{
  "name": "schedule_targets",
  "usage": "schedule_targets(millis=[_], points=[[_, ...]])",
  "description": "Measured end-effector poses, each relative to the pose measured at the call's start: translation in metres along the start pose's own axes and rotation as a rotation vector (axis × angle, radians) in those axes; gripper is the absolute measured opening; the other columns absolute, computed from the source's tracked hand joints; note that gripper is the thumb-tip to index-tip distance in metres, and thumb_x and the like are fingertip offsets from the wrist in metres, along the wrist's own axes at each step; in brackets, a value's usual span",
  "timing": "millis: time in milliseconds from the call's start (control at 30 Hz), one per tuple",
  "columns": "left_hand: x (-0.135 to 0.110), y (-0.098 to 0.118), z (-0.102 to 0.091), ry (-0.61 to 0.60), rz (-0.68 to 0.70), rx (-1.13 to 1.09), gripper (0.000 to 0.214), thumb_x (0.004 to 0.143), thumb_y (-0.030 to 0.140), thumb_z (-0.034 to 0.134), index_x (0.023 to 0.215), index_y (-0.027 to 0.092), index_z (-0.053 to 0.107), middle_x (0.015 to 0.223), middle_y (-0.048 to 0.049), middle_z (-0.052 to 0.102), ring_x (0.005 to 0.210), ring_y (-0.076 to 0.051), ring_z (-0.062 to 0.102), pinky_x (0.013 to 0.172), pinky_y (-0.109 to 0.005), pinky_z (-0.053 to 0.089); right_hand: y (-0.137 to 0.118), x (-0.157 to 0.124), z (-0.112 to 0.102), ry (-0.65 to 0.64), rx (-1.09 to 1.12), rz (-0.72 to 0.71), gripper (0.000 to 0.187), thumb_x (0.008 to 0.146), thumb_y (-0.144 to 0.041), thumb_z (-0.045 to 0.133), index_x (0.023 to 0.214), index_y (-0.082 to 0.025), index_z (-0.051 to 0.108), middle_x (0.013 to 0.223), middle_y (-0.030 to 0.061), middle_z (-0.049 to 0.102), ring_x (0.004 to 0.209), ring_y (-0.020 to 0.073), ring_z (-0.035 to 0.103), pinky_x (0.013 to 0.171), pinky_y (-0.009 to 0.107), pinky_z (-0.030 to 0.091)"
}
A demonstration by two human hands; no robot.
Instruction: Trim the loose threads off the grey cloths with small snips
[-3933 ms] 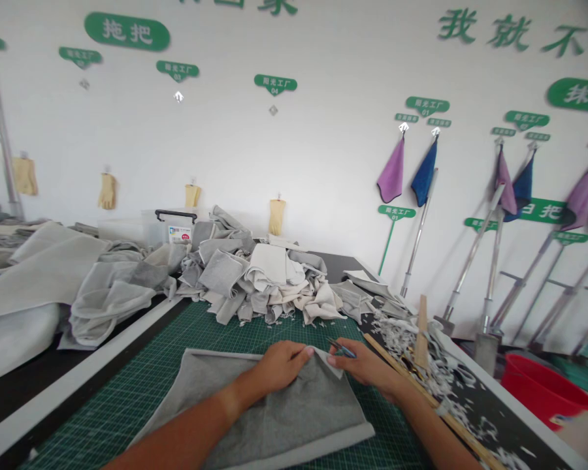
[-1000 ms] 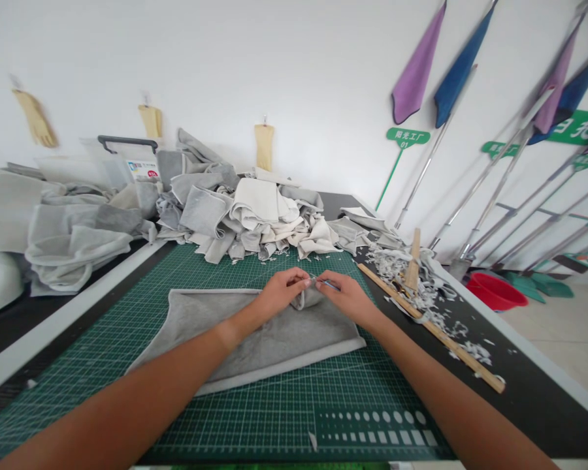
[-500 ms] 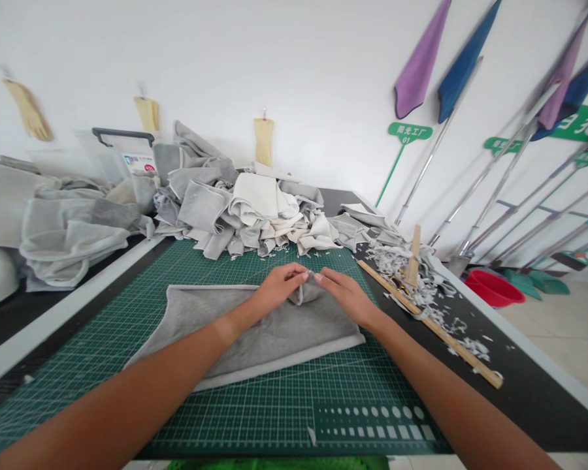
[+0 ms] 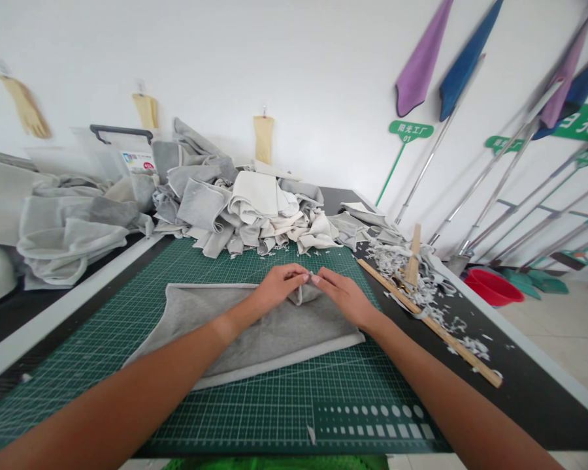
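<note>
A grey cloth with pale edges lies spread on the green cutting mat. At its far edge my left hand pinches a raised fold of the fabric between thumb and fingers. Close beside it, my right hand pinches the same fold, so the two sets of fingertips nearly meet. A small bunched flap of cloth hangs below the fingertips. Whether the fingers also hold a loose bit of thread or fluff is too small to tell.
Behind the mat rises a heap of grey and white cloths; more cloths lie left. To the right are a wooden strip, a second wooden piece and fabric scraps. A red basin stands on the floor beyond the table.
Both hands keep their pinch at the cloth's far edge. The right fingertips have shifted very slightly left, toward the left hand; the cloth lies almost the same.
</note>
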State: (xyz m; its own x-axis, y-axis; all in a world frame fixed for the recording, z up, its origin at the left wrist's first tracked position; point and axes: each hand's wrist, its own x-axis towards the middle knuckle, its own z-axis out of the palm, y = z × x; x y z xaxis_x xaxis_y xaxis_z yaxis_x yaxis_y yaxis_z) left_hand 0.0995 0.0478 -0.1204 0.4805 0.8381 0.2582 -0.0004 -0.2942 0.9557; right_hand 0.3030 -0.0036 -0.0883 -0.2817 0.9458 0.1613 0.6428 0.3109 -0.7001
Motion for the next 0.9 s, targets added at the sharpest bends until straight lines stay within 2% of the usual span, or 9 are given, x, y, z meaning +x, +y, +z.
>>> schedule_targets(millis=[533,900], points=[[0.0006,0.0001,0.0002,0.029,-0.005,-0.005,0.028,0.087,0.039,0.066,0.095,0.013,0.075,0.093,-0.0061,0.073,0.087,-0.018,0.064,0.080,-0.027,0.046,-0.0001,-0.0009,0.0062,0.049,-0.024,-0.036,0.040,0.103,-0.055,0.037,0.080,-0.023,0.045,0.071,-0.0048,0.048,0.068,0.0139,0.049,0.065,0.025,0.032],[0.0002,-0.0001,0.0002,0.023,0.011,-0.002,0.029,0.088,0.041,0.066,0.091,0.014,0.074,0.088,-0.0047,0.072,0.082,-0.017,0.062,0.076,-0.026,0.046,0.0026,-0.0007,0.0090,0.051,0.003,-0.049,0.041,0.104,-0.054,0.036,0.078,-0.023,0.042,0.070,-0.0047,0.045,0.066,0.0139,0.046,0.065,0.026,0.032]])
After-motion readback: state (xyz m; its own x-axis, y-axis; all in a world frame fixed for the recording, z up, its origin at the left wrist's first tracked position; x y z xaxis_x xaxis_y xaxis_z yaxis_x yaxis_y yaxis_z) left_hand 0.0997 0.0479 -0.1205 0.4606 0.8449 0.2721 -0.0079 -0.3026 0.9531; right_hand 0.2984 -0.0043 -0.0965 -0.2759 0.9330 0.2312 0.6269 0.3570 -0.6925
